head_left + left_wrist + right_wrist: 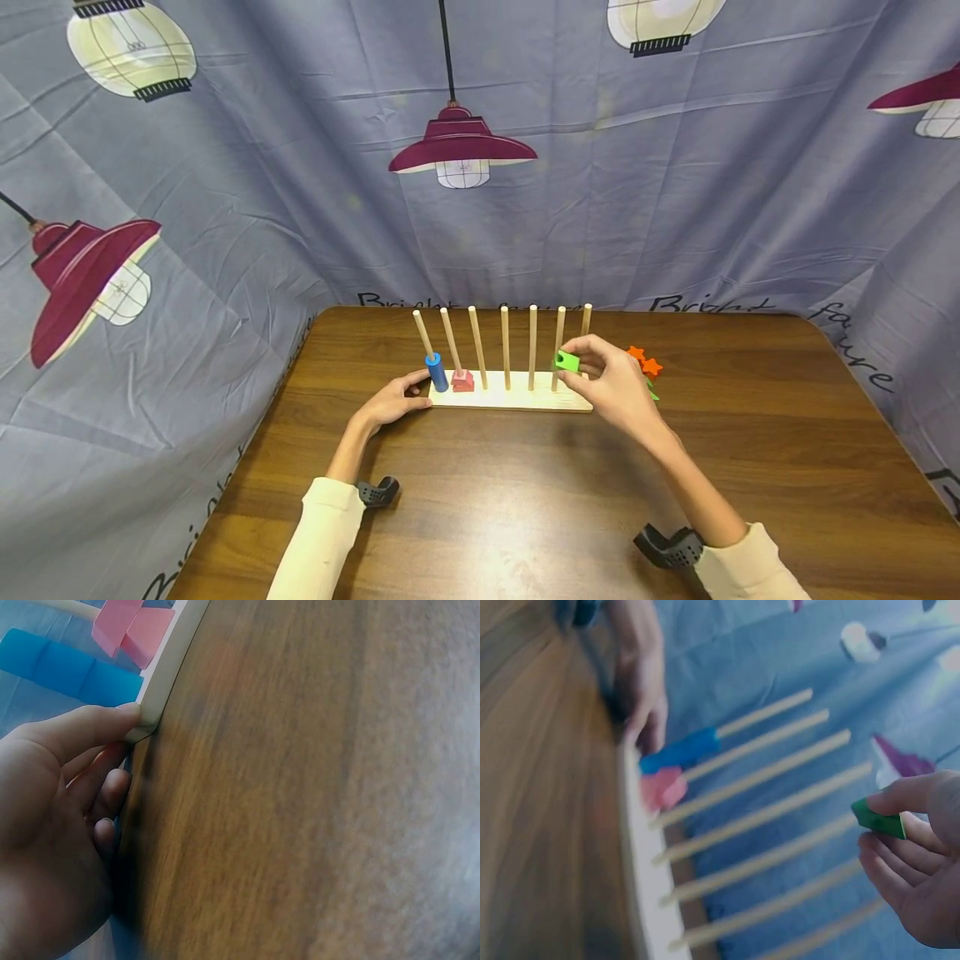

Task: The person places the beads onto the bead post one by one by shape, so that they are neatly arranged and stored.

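A pale wooden peg board (517, 401) with a row of several upright pegs stands on the table. My left hand (387, 403) grips its left end, the thumb at the front corner in the left wrist view. Beside that hand, blue cylinders (69, 669) are stacked on the leftmost peg. Pink blocks (462, 382) sit at the foot of the second peg. My right hand (617, 390) pinches a small green block (567, 361) with a hole in it, between thumb and fingers. In the head view the block overlaps the pegs near the right end, raised above the base.
Orange star-shaped pieces (651, 367) lie on the brown wooden table (465, 492) right of the board, with green pieces (652, 393) partly behind the right hand. A grey curtain (570, 225) printed with lamps hangs behind the table and along its sides.
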{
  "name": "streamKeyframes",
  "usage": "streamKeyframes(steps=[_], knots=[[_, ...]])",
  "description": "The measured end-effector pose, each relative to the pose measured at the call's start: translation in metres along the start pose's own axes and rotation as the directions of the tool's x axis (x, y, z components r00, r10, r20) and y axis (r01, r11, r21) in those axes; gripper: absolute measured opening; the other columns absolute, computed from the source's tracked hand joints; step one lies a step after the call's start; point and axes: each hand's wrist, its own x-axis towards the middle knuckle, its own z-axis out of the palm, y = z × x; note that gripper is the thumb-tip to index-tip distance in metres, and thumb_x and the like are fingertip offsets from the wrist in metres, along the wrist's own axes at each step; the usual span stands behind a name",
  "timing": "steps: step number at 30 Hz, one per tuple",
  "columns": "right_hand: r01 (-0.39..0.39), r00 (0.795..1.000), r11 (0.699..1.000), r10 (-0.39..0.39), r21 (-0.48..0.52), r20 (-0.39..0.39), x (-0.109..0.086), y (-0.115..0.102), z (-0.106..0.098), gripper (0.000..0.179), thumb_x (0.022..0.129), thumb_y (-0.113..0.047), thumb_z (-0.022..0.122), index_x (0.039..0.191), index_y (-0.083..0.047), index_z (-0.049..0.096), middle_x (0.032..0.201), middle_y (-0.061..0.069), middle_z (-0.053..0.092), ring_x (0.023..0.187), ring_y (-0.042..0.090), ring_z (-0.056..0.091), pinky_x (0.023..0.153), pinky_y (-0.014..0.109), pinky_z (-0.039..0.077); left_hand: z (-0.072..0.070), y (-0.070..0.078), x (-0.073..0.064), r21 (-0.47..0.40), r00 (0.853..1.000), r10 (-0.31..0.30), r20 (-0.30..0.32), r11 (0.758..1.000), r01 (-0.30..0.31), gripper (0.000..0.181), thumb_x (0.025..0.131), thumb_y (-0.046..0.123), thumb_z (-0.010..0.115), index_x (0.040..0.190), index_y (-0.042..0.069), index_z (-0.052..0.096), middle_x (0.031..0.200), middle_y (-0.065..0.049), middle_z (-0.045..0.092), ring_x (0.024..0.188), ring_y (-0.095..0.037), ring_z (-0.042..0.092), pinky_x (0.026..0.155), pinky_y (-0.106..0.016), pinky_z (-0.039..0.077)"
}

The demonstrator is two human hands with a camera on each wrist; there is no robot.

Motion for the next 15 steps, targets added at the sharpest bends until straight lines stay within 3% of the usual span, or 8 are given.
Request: streamKeyframes(steps=[6,11,15], knots=[[0.125,0.990,0.985,-0.116,0.121,-0.080,0.025,-0.031,0.024,0.027,0.081,0.001,0.081,0.106,-0.001,0.070,0.102,0.011,0.070,0.099,0.025,0.068,0.088,0.037,0.052,0.001,-0.021,0.010,0.002,1.000,-0.008,-0.017,1.000,0.009,0.065,0.094,0.014,0.069,0.152,0.003,0.041,0.143,-0.021,0.045,0.116,-0.034,0.043,0.096,-0.046,0.034],[0.194,0.977,0.958,-0.170,0.213,-0.128,0.041,-0.048,0.044,0.027,0.082,0.003,0.080,0.107,0.001,0.071,0.104,0.014,0.070,0.098,0.026,0.067,0.088,0.039,0.052,0.000,-0.022,0.011,-0.002,1.000,-0.016,-0.009,1.000,0.016,0.065,0.094,0.017,0.070,0.152,0.006,0.042,0.142,-0.018,0.046,0.115,-0.030,0.044,0.096,-0.043,0.035],[0.216,0.970,0.954,-0.185,0.207,-0.159,0.053,-0.057,0.058,0.027,0.081,0.002,0.079,0.106,-0.002,0.071,0.105,0.011,0.071,0.099,0.023,0.066,0.091,0.039,0.050,-0.001,-0.022,0.011,0.001,1.000,-0.012,-0.010,1.000,0.012,0.066,0.093,0.017,0.070,0.151,0.004,0.043,0.138,-0.017,0.048,0.113,-0.029,0.045,0.095,-0.041,0.036]])
